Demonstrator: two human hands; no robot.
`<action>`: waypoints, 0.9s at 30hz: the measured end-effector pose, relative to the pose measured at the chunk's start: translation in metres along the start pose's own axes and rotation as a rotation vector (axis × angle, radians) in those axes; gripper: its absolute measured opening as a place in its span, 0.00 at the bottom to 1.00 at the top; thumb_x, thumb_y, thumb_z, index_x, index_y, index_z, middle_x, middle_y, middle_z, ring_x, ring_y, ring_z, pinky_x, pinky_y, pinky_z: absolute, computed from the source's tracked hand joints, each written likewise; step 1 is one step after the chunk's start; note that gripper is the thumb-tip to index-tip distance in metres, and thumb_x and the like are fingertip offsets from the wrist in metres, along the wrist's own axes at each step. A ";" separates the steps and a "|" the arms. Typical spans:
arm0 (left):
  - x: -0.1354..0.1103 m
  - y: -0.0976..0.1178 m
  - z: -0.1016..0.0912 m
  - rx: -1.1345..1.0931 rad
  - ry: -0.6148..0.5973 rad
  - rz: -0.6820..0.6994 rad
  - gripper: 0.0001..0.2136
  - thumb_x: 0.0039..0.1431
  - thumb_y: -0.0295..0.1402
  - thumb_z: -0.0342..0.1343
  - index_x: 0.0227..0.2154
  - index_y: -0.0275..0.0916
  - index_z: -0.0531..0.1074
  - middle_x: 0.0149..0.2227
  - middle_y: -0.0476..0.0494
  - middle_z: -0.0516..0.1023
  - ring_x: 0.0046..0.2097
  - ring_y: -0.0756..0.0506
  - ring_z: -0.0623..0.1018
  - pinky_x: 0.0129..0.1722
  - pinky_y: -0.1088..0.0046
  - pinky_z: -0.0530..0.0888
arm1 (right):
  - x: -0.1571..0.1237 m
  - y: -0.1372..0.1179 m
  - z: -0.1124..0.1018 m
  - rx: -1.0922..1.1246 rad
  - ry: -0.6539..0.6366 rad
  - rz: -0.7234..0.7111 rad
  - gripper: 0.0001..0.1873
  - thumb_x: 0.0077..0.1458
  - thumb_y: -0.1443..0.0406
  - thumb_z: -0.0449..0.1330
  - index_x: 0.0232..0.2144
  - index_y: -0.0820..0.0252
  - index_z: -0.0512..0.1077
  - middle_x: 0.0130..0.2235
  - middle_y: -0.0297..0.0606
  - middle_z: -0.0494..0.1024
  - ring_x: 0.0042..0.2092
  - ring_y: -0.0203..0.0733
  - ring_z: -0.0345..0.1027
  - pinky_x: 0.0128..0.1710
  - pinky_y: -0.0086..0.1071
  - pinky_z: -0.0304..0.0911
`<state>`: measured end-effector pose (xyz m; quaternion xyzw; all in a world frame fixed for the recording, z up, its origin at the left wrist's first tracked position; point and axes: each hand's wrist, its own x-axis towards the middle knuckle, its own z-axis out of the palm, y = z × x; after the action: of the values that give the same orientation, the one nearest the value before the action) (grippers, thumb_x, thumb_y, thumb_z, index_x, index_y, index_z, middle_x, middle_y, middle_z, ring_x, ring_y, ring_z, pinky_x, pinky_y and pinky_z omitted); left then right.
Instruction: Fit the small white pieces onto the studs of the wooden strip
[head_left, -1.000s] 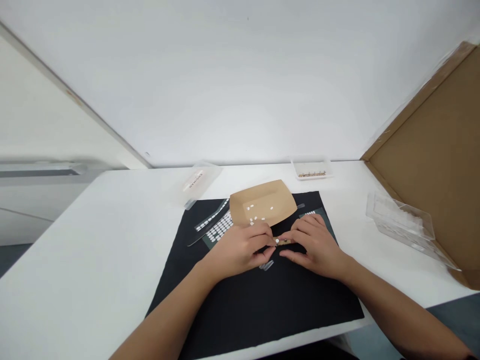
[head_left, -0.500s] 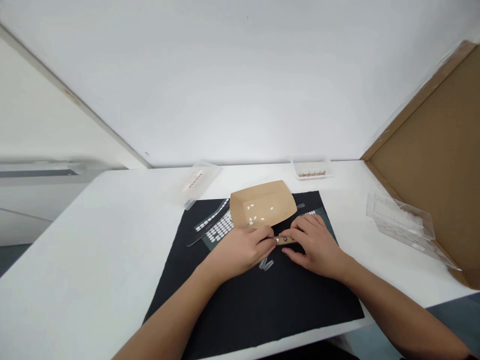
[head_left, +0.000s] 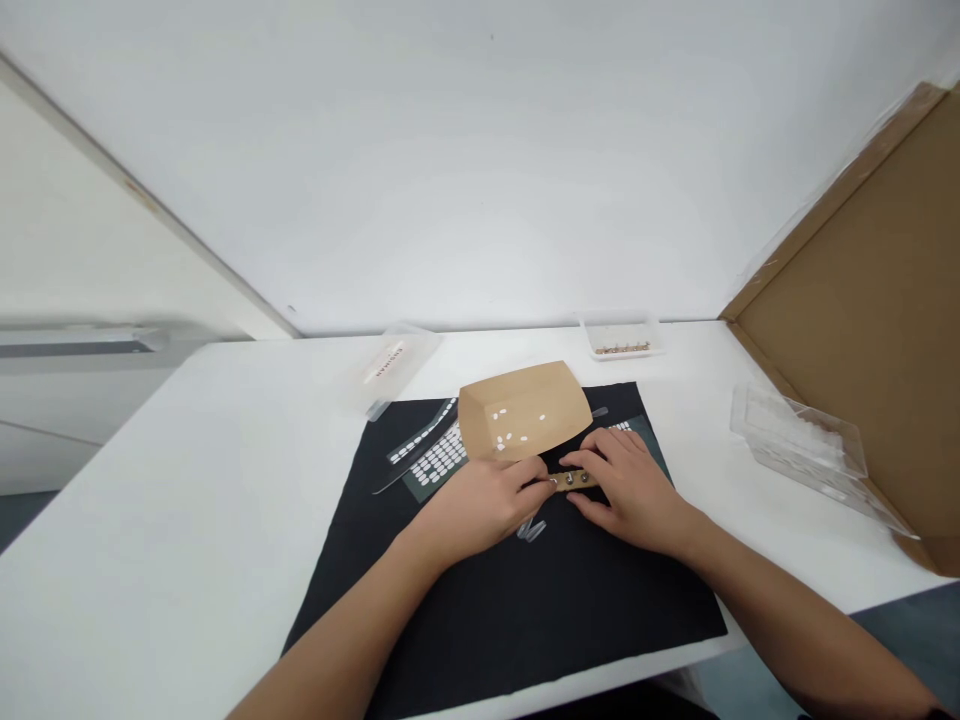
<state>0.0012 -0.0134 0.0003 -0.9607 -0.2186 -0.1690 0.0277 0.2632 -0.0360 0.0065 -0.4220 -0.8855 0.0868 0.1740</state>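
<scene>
My left hand (head_left: 484,505) and my right hand (head_left: 628,488) rest side by side on a black mat (head_left: 510,590). Between them lies a small tan strip (head_left: 574,481) with dark studs. My right hand's fingers are curled over the strip and press it down. At the strip's left end my left hand's fingers are pinched together. A few small clear pieces (head_left: 531,529) lie on the mat just below my left hand. Right behind the hands stands a brown paper tray (head_left: 559,420) with several small white pieces in it.
A sheet of white stickers (head_left: 439,461) and a dark slim tool (head_left: 409,467) lie on the mat's far left. On the white table (head_left: 187,500) are a clear box (head_left: 394,365), a small clear container (head_left: 621,338) and a clear plastic tray (head_left: 802,445). A cardboard panel (head_left: 877,310) stands at the right.
The strip has slid slightly to the right under my right hand. Both hands stay nearly where they were.
</scene>
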 end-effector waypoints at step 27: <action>0.002 0.006 0.015 -0.047 0.067 -0.097 0.09 0.76 0.30 0.52 0.45 0.38 0.78 0.40 0.44 0.82 0.37 0.47 0.82 0.34 0.73 0.76 | 0.002 0.005 0.005 0.037 -0.077 0.021 0.09 0.67 0.64 0.66 0.49 0.57 0.77 0.45 0.41 0.76 0.50 0.50 0.67 0.52 0.44 0.61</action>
<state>0.0102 -0.0166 -0.0125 -0.9432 -0.2596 -0.2073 0.0044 0.2643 -0.0314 0.0007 -0.4242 -0.8854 0.1210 0.1468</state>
